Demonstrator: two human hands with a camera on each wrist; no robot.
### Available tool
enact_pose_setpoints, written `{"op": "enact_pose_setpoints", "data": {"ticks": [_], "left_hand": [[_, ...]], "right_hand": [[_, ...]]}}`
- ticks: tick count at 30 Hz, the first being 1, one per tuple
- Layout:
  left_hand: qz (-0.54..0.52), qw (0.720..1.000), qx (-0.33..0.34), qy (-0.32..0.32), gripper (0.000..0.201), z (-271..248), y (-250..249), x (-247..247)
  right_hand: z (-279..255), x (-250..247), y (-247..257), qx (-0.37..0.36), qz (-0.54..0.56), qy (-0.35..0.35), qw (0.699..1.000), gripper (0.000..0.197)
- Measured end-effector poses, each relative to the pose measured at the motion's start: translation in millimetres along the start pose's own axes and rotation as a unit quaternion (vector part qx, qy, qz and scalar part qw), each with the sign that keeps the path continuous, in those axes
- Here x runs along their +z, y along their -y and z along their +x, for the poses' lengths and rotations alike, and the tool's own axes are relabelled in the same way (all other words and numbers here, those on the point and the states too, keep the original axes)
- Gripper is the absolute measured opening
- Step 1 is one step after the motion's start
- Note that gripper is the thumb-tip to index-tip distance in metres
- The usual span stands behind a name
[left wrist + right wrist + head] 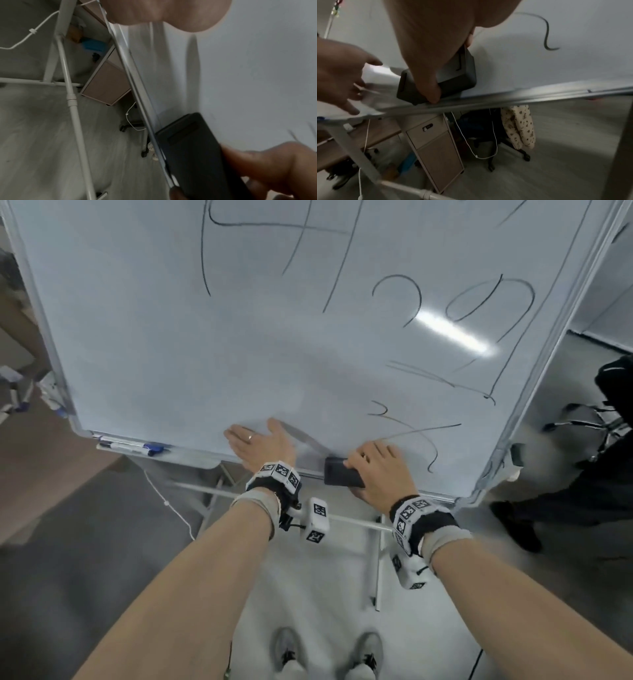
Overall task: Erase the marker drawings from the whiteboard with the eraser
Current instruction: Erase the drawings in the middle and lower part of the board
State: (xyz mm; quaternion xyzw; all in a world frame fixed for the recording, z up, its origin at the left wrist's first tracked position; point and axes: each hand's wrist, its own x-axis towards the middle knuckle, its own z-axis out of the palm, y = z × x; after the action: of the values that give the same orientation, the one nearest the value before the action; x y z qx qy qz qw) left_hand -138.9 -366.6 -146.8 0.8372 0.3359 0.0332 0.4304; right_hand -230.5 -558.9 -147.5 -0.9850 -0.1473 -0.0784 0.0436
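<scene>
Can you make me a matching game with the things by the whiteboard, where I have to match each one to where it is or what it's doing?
Things:
1. eraser
2. left hand
3. blue-capped marker
4. marker drawings

Places or states:
A. lying in the tray under the board's left part
B. flat on the whiteboard, fingers spread
C. held by the right hand at the board's bottom edge
D. mostly on the board's right and upper part

Pairs: 1-C, 2-B, 3-A, 4-D
</scene>
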Motion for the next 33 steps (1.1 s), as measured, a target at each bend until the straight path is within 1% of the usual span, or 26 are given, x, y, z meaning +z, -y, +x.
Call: {"op": "enact_pose_setpoints", "data": {"ticks": [2,4,6,9,10,12,14,15,16,18,19,20,21,22,24,26,28,30,32,33], "left_hand": [[0.01,1.0,0.014,0.008,0.083,-7.4,7.1,2.7],[0.01,1.0,0.008,0.013,0.083,-16.8,6.4,3.5],[0.003,1.0,-0.005,0.018,0.084,-26.3,-2.1,3.6],[-0.006,1.0,0.001,0.012,0.085,-33.6,-17.0,4.2],[-0.001,1.0,0.011,0.009,0.086,-34.1,-19.7,4.9],[0.011,1.0,0.027,0.004,0.088,-34.0,-21.4,7.9],[0.006,1.0,0.02,0.006,0.092,-34.6,-20.3,11.1],[-0.004,1.0,0.01,0.006,0.093,-35.3,-19.2,13.2],[-0.015,1.0,0.002,0.003,0.094,-36.1,-17.9,15.4],[-0.022,1.0,-0.001,-0.005,0.093,-37.6,-14.8,20.5],[-0.016,1.0,0.003,-0.012,0.093,-37.8,-13.3,23.2],[-0.013,1.0,0.006,-0.019,0.093,-38.3,-11.7,26.2],[-0.011,1.0,0.007,-0.028,0.092,-38.8,-10.4,28.6],[-0.01,0.999,0.004,-0.038,0.092,-40.8,-9.8,30.9],[-0.01,0.999,-0.001,-0.052,0.092,-47.3,-13.8,33.9],[-0.026,0.998,-0.001,-0.054,0.092,-57.4,-25.3,37.0],[-0.066,0.996,-0.002,-0.053,0.092,-65.8,-39.5,40.2],[-0.099,0.994,-0.008,-0.05,0.091,-70.3,-50.0,43.0],[-0.115,0.992,-0.019,-0.044,0.091,-72.1,-53.6,45.9],[-0.118,0.992,-0.019,-0.043,0.09,-72.6,-52.4,48.1]], "right_hand": [[-6.9,0.7,-3.8,-0.011,-0.005,-0.002,1.0,0.051],[-2.2,-13.2,-13.7,0.005,-0.001,-0.043,0.999,0.05],[14.9,-40.2,-27.6,0.059,0.002,-0.108,0.992,0.047],[46.7,-89.4,-53.0,0.14,-0.014,-0.233,0.962,0.043],[54.4,-102.6,-61.6,0.152,-0.026,-0.263,0.952,0.042],[62.3,-115.5,-74.8,0.155,-0.039,-0.294,0.942,0.042],[58.9,-108.8,-77.3,0.138,-0.021,-0.298,0.944,0.042],[52.4,-99.0,-74.0,0.118,-0.008,-0.281,0.952,0.042],[43.2,-85.1,-69.0,0.088,-0.001,-0.247,0.965,0.043],[18.8,-53.0,-58.5,-0.005,-0.016,-0.146,0.989,0.046],[7.0,-39.2,-54.5,-0.05,-0.03,-0.1,0.993,0.048],[-2.3,-29.7,-53.0,-0.075,-0.038,-0.069,0.994,0.048],[-7.2,-25.9,-53.7,-0.082,-0.038,-0.054,0.994,0.048],[-8.7,-28.3,-56.1,-0.079,-0.036,-0.057,0.995,0.048],[-4.4,-43.8,-63.9,-0.052,-0.042,-0.092,0.994,0.047],[6.3,-71.4,-76.0,0.024,-0.039,-0.156,0.987,0.046],[20.6,-102.2,-91.9,0.119,-0.028,-0.235,0.964,0.044],[30.4,-124.8,-106.4,0.177,-0.019,-0.288,0.941,0.044],[29.9,-128.0,-113.8,0.18,-0.017,-0.301,0.936,0.045],[25.5,-121.9,-113.3,0.165,-0.009,-0.288,0.943,0.045]]}}
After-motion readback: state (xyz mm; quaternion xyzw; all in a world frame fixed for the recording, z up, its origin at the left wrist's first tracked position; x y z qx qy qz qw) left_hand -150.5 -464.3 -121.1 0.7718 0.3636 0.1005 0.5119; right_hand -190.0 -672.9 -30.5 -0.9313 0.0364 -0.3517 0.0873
